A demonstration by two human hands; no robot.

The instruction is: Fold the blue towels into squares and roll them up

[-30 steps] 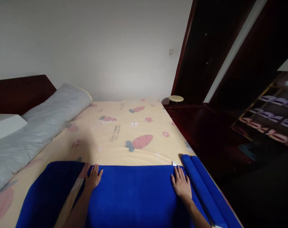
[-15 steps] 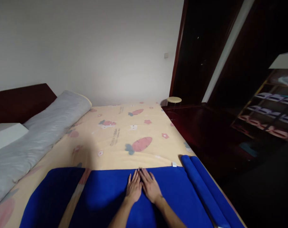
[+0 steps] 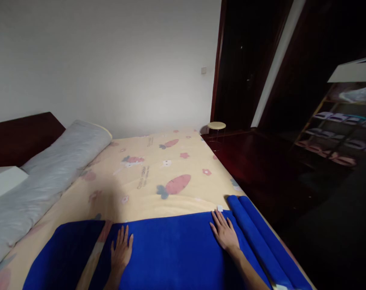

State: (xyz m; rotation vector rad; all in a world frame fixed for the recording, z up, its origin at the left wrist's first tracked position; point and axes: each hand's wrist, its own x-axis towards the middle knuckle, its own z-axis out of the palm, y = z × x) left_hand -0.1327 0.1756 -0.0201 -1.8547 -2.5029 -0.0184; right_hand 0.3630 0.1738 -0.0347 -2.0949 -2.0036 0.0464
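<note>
A blue cloth point(image 3: 173, 249) lies spread flat on the bed, with a small white tag at its far right edge. My left hand point(image 3: 121, 249) rests on it near its left side, fingers spread. Toward the right side, my right hand point(image 3: 225, 233) lies flat with its fingertips near the tag. Right of that hand, blue rolled cloth point(image 3: 255, 237) runs along the bed's edge in two parallel rolls. Left of my left hand is another blue piece point(image 3: 58, 253), a strip of sheet showing between it and the spread cloth.
The bed's yellow sheet point(image 3: 158, 169) carries carrot and flower prints. A long grey pillow point(image 3: 58, 161) and a white block-shaped object point(image 3: 4, 181) lie by the dark headboard point(image 3: 22, 137). Beyond the bed stand a round stool point(image 3: 216, 125) and a rack of slippers point(image 3: 336, 133).
From both ends of the cloth my hands came together at its middle, then slid apart again to the left and right sides. The view has turned slightly right.
</note>
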